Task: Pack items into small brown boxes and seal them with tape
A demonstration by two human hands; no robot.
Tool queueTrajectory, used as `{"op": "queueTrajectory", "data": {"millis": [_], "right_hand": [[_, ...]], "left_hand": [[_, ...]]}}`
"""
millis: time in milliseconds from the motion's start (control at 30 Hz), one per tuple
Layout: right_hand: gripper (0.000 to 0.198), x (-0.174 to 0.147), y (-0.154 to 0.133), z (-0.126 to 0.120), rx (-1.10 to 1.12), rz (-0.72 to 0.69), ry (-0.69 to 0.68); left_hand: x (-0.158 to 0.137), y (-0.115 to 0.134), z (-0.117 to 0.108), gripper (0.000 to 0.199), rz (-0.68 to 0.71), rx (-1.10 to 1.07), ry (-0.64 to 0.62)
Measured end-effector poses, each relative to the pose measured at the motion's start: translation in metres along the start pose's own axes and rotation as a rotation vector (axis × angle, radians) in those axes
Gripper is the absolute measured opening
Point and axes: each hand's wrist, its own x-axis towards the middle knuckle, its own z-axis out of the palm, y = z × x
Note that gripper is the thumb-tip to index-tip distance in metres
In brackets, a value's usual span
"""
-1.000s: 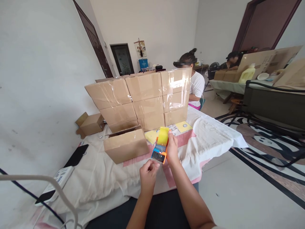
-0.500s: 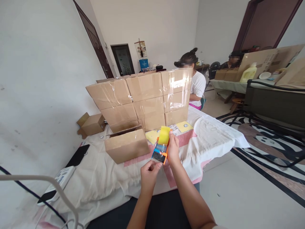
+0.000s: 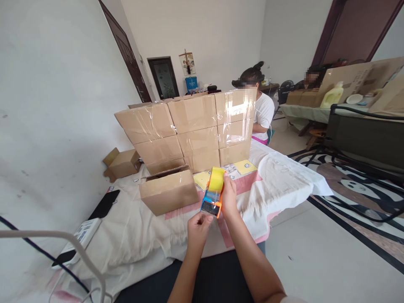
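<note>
Gripping tape dispenser (image 3: 212, 194), right hand (image 3: 228, 195), no legible writing

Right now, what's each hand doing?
Left hand: fingers pinched at the tape dispenser's lower end.
Right hand: closed around the tape dispenser.

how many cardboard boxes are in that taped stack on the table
9 show: top row left, middle, right; middle row; bottom row. More may be hidden behind.

Tape dispenser (image 3: 212, 195) in front of box (image 3: 169, 191), stacked boxes (image 3: 189, 130) behind.
</note>
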Motion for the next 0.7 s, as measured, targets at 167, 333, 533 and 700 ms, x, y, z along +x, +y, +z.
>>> {"op": "queueTrajectory", "data": {"millis": [167,333,533,700], "right_hand": [[0.032,-0.005,-0.009,0.005,0.046,0.036,0.012],[0.029,-0.007,-0.011,0.008,0.044,0.049,0.025],[0.031,-0.008,-0.014,0.009,0.076,0.099,0.013],[0.039,-0.006,-0.028,0.006,0.116,0.118,0.001]], "left_hand": [[0.001,0.004,0.002,0.043,-0.012,-0.044,-0.010],[-0.001,-0.002,0.000,0.047,0.068,-0.004,0.052],[-0.003,-0.003,-0.004,0.054,-0.003,-0.032,0.074],[0.001,-0.016,-0.003,0.052,0.001,0.004,0.098]]}}
